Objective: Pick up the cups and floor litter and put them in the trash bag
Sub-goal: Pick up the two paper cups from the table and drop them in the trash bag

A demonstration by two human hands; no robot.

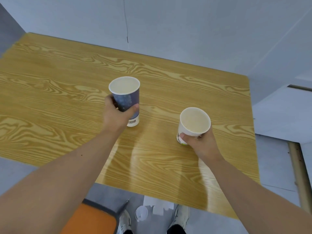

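Note:
A tall blue paper cup [127,97] with a white base stands upright near the middle of the wooden table [59,81]. My left hand [116,114] is wrapped around its lower half. To the right, a shorter white paper cup [194,121] is held at its base by my right hand [200,144]. Both cups look empty inside. On the floor between my shoes lie a clear plastic lid [141,213] and white paper scraps [158,204]. No trash bag is in view.
An orange seat [91,220] with a dark frame sits at the lower left below the table's near edge. Pale walls close off the far side. A wooden strip [298,173] runs along the grey floor at the right.

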